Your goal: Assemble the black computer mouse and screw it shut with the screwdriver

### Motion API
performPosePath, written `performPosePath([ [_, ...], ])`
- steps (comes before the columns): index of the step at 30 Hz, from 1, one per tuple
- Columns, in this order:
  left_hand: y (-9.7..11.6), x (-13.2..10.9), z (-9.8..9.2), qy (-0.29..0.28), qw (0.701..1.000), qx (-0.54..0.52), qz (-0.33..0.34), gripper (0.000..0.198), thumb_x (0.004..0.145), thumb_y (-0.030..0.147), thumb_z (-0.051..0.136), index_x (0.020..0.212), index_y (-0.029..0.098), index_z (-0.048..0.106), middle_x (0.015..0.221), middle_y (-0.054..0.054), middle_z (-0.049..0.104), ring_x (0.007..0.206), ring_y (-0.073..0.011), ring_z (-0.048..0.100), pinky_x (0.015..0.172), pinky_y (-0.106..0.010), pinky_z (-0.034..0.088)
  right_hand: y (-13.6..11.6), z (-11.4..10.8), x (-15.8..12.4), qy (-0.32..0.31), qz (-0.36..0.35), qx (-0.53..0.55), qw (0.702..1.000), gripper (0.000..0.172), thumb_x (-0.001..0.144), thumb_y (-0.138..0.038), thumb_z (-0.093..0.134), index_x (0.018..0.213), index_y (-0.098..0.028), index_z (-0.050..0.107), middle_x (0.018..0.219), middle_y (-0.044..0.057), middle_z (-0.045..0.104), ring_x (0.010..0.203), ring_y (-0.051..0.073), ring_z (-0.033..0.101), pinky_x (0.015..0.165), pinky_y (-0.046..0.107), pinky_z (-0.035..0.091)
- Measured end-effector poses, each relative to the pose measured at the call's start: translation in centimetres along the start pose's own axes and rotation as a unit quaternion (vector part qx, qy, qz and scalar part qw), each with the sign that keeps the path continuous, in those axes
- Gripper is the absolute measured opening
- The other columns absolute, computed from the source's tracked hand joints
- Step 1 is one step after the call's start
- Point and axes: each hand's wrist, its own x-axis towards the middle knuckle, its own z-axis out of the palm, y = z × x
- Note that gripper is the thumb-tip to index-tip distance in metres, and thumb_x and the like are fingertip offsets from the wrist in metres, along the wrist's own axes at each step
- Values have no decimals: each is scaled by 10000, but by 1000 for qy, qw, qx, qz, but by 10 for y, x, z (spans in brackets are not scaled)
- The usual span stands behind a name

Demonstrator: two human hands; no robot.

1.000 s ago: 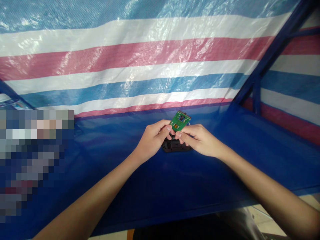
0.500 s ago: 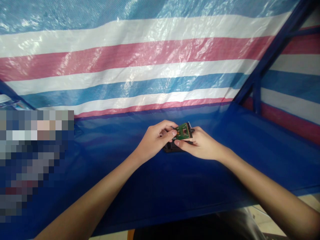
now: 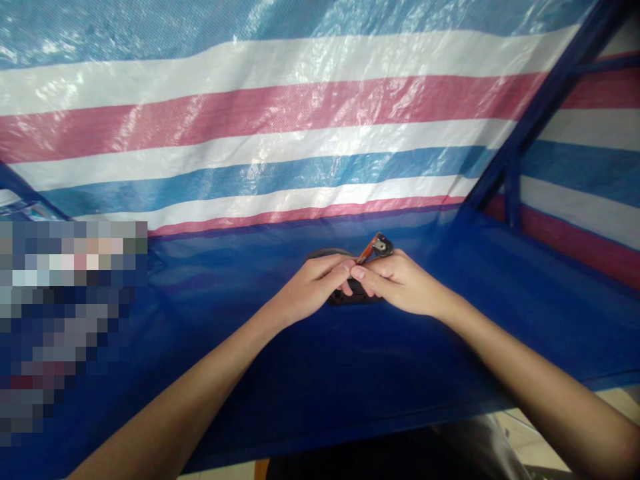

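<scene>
My left hand (image 3: pixel 320 283) and my right hand (image 3: pixel 395 277) meet at the middle of the blue surface, thumbs almost touching. Between their fingertips is a small electronic part (image 3: pixel 369 248), with a narrow orange-brown strip standing up at a slant. At its upper end sits a dark, rounded piece (image 3: pixel 384 245) with a metallic spot. The fingers of both hands are closed, pinching its lower end, which they mostly hide. Under the hands lies a black plastic casing (image 3: pixel 357 293); its front edge and part of its back rim show.
The blue covered table (image 3: pixel 310 373) spreads around the hands. Behind it hangs a striped plastic sheet (image 3: pixel 280 107), with a dark blue frame post (image 3: pixel 513 190) at the right. A blurred-out patch (image 3: pixel 65 320) covers the left side, near a clear plastic item (image 3: pixel 30 208).
The green face of the circuit board no longer shows; an orange strip and dark rounded piece now stick up between the fingers. Both hands have drawn closer together, thumbs meeting. More casing shows behind.
</scene>
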Motion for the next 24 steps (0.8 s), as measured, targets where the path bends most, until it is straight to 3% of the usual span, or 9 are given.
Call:
performPosePath([
  [3,4,-1,-2,-17,999,42,18,439,944,406,346,770,151,657,792,-46,646,728,-129,595,688,-237,457,2,0,-1,-13,-19,-34,999,467,937,-327,419,530,-160,577,473,-25,520,449,73,481,498,202,351],
  [6,6,-2,-2,-18,998,65,20,423,949,383,338,754,156,637,813,-37,646,732,-127,593,690,-233,453,3,0,-1,-26,-28,-48,998,469,944,-325,406,544,-166,593,478,-17,526,476,87,506,517,210,359],
  [11,6,-2,-1,23,995,95,26,407,946,372,345,718,155,603,716,-15,617,688,-125,580,674,-231,435,5,-1,-2,-26,-29,-74,996,434,949,-326,396,620,-177,636,539,-8,570,505,99,520,535,224,355],
  [19,-1,1,-1,110,991,74,19,321,929,359,395,786,159,602,699,-7,624,693,-131,601,695,-242,451,4,-1,-1,-22,-43,-122,991,431,947,-342,400,571,-171,524,564,-2,542,501,92,497,532,229,329],
  [24,-6,3,-3,160,987,-5,4,333,907,414,433,755,156,577,680,-7,616,631,-123,603,664,-252,467,5,-1,-1,-26,-40,-125,991,295,941,-336,417,778,-175,604,700,20,616,613,116,554,599,225,368],
])
